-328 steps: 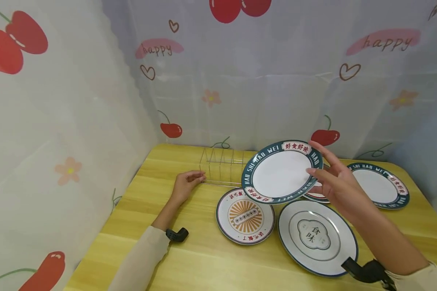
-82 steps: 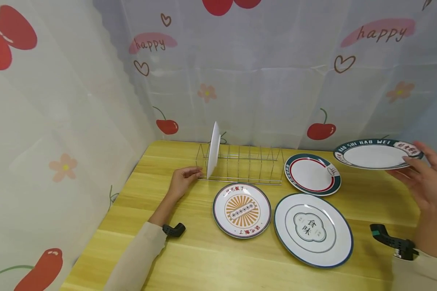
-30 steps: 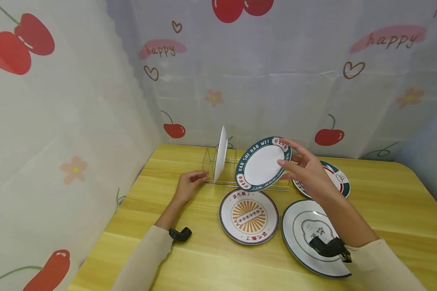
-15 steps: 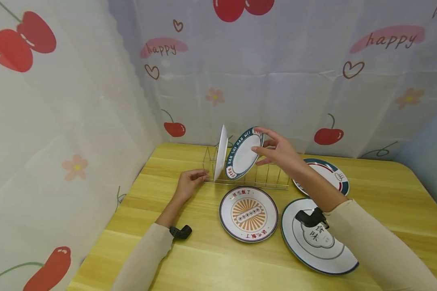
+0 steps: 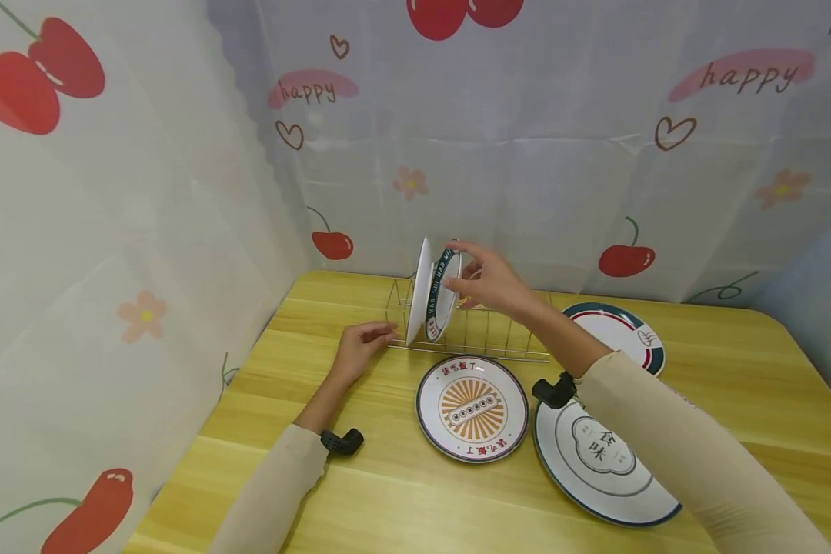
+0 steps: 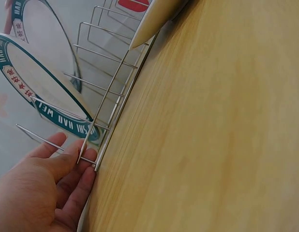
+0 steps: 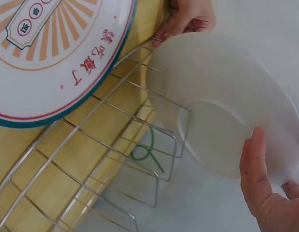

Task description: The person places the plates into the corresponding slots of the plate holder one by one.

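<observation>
In the head view my left hand (image 5: 360,352) pinches the left end of a silver wire plate rack (image 5: 488,354); the left wrist view shows thumb and fingers around its end wires. One oval plate (image 5: 419,296) stands upright near that end, its green lettered rim visible in the left wrist view. My right hand (image 5: 492,283) grips the upper right edge of a second green-rimmed oval plate (image 5: 447,296), nearly upright just right of the first. Its white underside (image 7: 222,111) fills much of the right wrist view. Whether its lower edge touches the rack, I cannot tell.
A round plate with an orange sunburst (image 5: 472,409) lies in front of the rack. Right of it is a large blue-rimmed plate (image 5: 582,477), partly under my right sleeve. A red-and-green ringed plate (image 5: 619,327) lies beyond. Patterned curtains (image 5: 526,185) border the wooden table (image 5: 388,500).
The first oval plate has gone into the rack. My right hand lifted the second from the far right, carried it left over the rack and turned it upright. My left hand stays at the rack.
</observation>
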The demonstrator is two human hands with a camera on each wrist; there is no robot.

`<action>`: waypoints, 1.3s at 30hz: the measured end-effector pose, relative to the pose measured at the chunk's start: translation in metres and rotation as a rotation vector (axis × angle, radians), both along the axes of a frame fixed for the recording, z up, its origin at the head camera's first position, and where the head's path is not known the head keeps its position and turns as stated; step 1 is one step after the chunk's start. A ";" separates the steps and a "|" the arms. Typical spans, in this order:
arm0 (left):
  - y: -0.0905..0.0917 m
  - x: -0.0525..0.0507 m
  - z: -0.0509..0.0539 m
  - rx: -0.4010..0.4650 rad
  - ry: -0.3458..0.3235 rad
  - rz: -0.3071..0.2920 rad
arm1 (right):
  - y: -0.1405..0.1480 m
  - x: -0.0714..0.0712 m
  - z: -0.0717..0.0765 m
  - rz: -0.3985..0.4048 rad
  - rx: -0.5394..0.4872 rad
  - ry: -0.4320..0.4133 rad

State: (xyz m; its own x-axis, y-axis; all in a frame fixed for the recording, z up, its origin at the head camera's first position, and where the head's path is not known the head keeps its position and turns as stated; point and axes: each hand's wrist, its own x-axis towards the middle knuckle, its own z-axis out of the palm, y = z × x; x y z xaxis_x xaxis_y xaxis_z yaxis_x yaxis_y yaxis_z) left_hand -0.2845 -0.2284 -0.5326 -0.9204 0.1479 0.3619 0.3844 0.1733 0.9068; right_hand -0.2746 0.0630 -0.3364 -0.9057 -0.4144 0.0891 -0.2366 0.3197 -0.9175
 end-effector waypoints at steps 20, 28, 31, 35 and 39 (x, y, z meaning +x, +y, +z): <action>0.000 0.001 0.004 -0.006 -0.027 -0.027 | -0.017 -0.007 -0.028 -0.048 0.029 0.041; -0.001 0.002 0.003 0.003 -0.002 -0.023 | -0.014 -0.003 -0.035 -0.036 0.016 0.030; -0.001 0.002 0.003 0.007 0.002 -0.025 | -0.009 0.001 -0.035 -0.026 0.008 0.027; -0.001 0.001 0.003 -0.002 0.003 -0.020 | 0.003 0.011 -0.033 -0.040 0.039 0.026; -0.001 0.001 0.002 0.004 0.000 -0.025 | 0.021 0.026 -0.029 -0.053 0.077 0.044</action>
